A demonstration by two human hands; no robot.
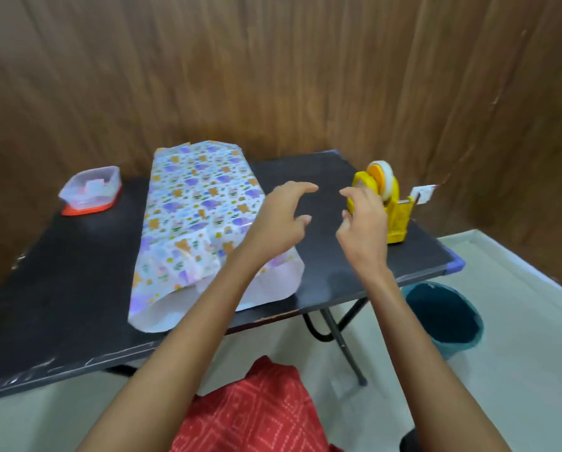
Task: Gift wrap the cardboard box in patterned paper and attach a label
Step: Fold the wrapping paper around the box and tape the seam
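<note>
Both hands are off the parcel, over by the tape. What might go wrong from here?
Neither the left hand nor the right hand holds the patterned paper, and its near end gapes open at the front edge of the table, so the wrap may loosen. The tape dispenser stands near the table's right edge, with a bin on the floor below; a hard tug might tip it off.

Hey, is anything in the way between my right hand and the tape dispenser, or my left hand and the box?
Nothing visible. Your right hand is at the yellow tape dispenser, overlapping its left side in view. Your left hand hangs over the right edge of the paper-covered box. Only bare black table lies between the hands.
</note>
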